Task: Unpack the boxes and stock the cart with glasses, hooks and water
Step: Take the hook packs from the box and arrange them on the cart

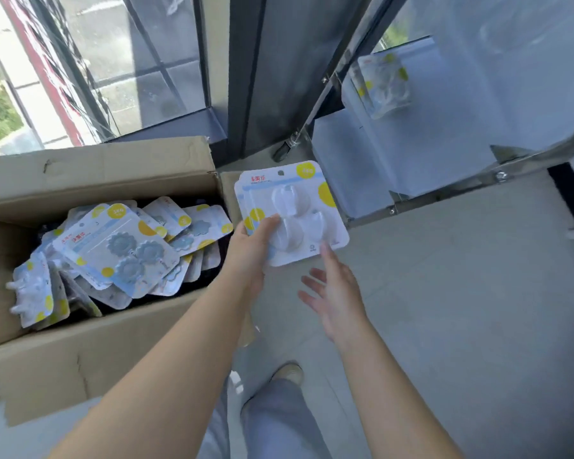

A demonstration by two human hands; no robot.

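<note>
My left hand [251, 245] grips a stack of white hook packs [295, 200] by its lower left edge, thumb on top, held over the floor between the box and the cart. Just below the stack my right hand [333, 294] is spread, its fingertips near the pack's lower right corner; contact is unclear. An open cardboard box [90, 352] on the left holds several more hook packs [120, 246], blue flower-shaped hooks on white and yellow cards. One hook pack [383, 84] lies on the cart shelf [478, 104] at upper right.
The steel cart frame [444, 190] has a lower shelf [362, 167] and a caster [284, 150] near the box. Dark window frames and glass stand behind. Grey floor stretches to the right. My leg and shoe [287, 376] are below the hands.
</note>
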